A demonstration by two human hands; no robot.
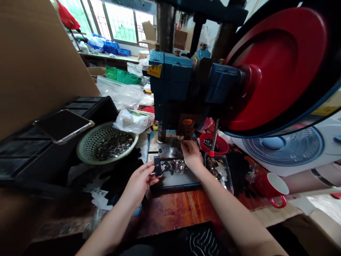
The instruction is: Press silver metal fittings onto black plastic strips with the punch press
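Observation:
In my left hand (145, 176) I pinch a small black rectangular piece (157, 166), held upright over the left front of the press base (176, 182). My right hand (191, 153) reaches under the blue press (173, 81), its fingers closed by the round die (176, 147); what lies between the fingertips, if anything, is too small to make out. Between my hands, a little pile of shiny metal fasteners (180, 165) rests on the base. Several small black parts (169, 167) lie just left of that pile.
A pale green basket (82, 149) of small metal parts stands left, near a phone (62, 124). Right of the press are a red bowl (223, 148), a clear tray of scraps (229, 181), a red mug (266, 186) and a fan (287, 145). The red flywheel (279, 71) hangs at upper right.

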